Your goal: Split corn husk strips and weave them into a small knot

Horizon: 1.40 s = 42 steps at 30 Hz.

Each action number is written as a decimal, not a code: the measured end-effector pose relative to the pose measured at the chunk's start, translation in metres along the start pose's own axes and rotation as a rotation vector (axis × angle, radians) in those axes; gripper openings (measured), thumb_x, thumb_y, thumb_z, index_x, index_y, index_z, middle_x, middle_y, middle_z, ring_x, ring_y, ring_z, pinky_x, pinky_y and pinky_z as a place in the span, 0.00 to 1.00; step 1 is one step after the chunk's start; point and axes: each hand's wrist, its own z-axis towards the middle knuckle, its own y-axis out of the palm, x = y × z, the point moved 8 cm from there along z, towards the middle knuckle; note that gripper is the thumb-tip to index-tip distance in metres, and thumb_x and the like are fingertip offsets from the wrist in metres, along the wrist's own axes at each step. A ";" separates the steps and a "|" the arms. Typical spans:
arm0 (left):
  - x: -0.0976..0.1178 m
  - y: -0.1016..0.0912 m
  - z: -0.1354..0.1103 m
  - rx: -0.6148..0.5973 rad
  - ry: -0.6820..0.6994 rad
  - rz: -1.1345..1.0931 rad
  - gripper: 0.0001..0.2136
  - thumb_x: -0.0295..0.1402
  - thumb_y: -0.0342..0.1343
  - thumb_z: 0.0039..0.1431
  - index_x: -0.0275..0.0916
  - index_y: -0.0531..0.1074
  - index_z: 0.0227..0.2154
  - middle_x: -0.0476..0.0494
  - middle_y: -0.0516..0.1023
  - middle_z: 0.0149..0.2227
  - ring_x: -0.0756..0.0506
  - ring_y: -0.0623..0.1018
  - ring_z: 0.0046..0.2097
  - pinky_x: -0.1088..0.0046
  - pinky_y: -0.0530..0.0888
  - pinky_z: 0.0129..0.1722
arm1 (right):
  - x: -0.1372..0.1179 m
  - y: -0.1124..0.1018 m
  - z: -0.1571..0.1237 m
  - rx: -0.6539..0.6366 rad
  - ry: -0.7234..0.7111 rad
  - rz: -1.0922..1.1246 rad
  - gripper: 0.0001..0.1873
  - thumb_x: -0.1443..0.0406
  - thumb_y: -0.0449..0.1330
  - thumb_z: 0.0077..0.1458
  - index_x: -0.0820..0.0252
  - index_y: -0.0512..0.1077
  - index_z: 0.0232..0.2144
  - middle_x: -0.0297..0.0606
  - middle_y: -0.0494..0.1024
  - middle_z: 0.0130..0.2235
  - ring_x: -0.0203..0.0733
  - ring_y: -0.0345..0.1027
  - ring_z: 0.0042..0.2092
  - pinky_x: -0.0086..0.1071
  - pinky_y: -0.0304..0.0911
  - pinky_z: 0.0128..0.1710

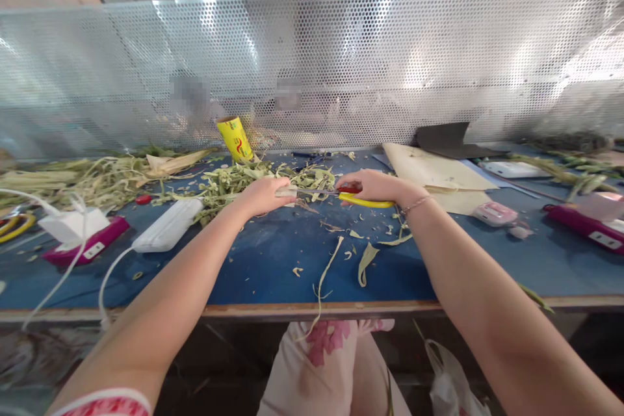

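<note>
In the head view, we look down over a person's two bare arms at a blue table [283, 273] littered with dry plant scraps. Near its middle, the right hand [373, 187] is wrapped around scissors [365, 200] with yellow and red handles. We see their thin blades point left, toward the left hand [266, 197], which pinches a pale piece [286, 194] in its fingers; we cannot tell whether blades and piece touch. Just behind the left hand lies a heap of greenish leaves and stems [221, 183], and beyond it a yellow tube [236, 138] stands tilted. At our left, a white adapter [168, 226] rests beside a purple power strip [92, 244]. At our right are a beige paper sheet [433, 169] and a small pink case [496, 213]. Across the back, we find a perforated metal screen [292, 58]
</note>
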 end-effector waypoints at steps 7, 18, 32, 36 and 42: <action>-0.002 -0.002 -0.001 0.022 -0.011 0.010 0.21 0.52 0.46 0.50 0.42 0.68 0.38 0.43 0.74 0.34 0.45 0.72 0.34 0.72 0.64 0.31 | 0.002 0.001 0.001 0.008 0.005 -0.022 0.25 0.47 0.57 0.44 0.54 0.69 0.41 0.36 0.74 0.35 0.38 0.65 0.32 0.31 0.57 0.32; -0.011 -0.014 -0.002 0.081 -0.085 0.066 0.24 0.52 0.46 0.50 0.40 0.66 0.43 0.40 0.74 0.36 0.43 0.73 0.37 0.71 0.64 0.33 | 0.004 0.000 -0.004 -0.020 0.012 0.002 0.27 0.48 0.53 0.48 0.55 0.63 0.46 0.40 0.73 0.41 0.41 0.66 0.36 0.34 0.59 0.36; 0.000 -0.010 -0.002 0.072 0.010 0.060 0.23 0.50 0.48 0.50 0.40 0.65 0.44 0.40 0.73 0.41 0.42 0.72 0.41 0.70 0.65 0.36 | -0.001 0.009 0.001 -0.042 -0.010 0.025 0.27 0.47 0.53 0.47 0.53 0.64 0.47 0.38 0.73 0.43 0.41 0.66 0.37 0.35 0.59 0.36; 0.001 -0.010 -0.002 0.079 0.022 0.060 0.21 0.49 0.48 0.51 0.41 0.65 0.43 0.40 0.73 0.41 0.43 0.72 0.42 0.70 0.65 0.37 | 0.000 0.009 0.002 -0.040 -0.010 0.044 0.26 0.49 0.54 0.47 0.52 0.65 0.46 0.38 0.74 0.42 0.41 0.67 0.38 0.35 0.60 0.37; 0.003 -0.012 -0.003 0.096 0.026 0.064 0.21 0.49 0.49 0.51 0.40 0.66 0.42 0.41 0.73 0.41 0.43 0.72 0.41 0.71 0.65 0.37 | -0.003 0.008 0.001 -0.035 -0.031 0.070 0.25 0.49 0.55 0.47 0.51 0.66 0.46 0.37 0.73 0.43 0.42 0.67 0.40 0.35 0.61 0.40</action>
